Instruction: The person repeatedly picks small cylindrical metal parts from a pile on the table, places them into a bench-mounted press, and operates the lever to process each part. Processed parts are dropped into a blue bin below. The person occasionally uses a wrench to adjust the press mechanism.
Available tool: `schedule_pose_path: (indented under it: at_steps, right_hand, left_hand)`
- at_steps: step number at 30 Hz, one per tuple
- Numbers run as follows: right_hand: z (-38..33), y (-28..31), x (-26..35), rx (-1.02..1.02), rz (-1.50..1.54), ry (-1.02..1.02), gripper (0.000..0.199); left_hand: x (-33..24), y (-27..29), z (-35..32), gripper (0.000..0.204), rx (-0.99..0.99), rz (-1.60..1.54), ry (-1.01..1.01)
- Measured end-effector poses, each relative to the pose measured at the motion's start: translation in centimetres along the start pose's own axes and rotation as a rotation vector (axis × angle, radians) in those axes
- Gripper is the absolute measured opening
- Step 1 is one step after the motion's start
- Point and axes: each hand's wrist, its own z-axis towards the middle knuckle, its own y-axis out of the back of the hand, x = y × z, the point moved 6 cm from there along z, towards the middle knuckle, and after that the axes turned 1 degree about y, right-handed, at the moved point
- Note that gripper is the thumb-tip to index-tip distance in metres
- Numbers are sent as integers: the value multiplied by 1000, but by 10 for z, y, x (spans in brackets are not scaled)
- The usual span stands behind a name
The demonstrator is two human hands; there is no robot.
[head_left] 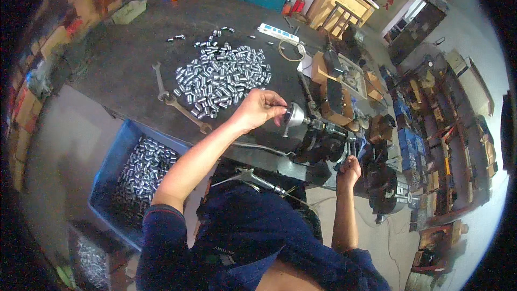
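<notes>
My left hand (260, 110) is pinched at the open face of a round metal chuck (295, 120) on a small bench machine (323, 143). Whatever sits between its fingertips is too small or hidden to make out. Low on the machine's right side, my right hand (350, 169) is closed around a metal lever (349, 150). Just beyond my left hand, a large heap of short shiny metal sleeves (221, 75) is spread over the dark table (124, 81).
Two open-ended wrenches (186, 112) lie left of the heap. A blue bin (107, 183) with more sleeves stands below the table's edge. An air gun (258, 180) rests before me. A power strip (277, 33) and cardboard boxes (336, 102) sit farther back. Shelves (447, 140) line the right.
</notes>
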Motion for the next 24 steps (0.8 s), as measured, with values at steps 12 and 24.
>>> schedule_pose_path:
  at_steps: [12,24]
  right_hand:
    - [-14,-15,37,108,-105,36,18]
    - [-19,-47,71,200,-132,87,17]
  left_hand:
    - [2,-4,1,8,51,-28,22]
    - [1,-5,-8,17,-20,48,129]
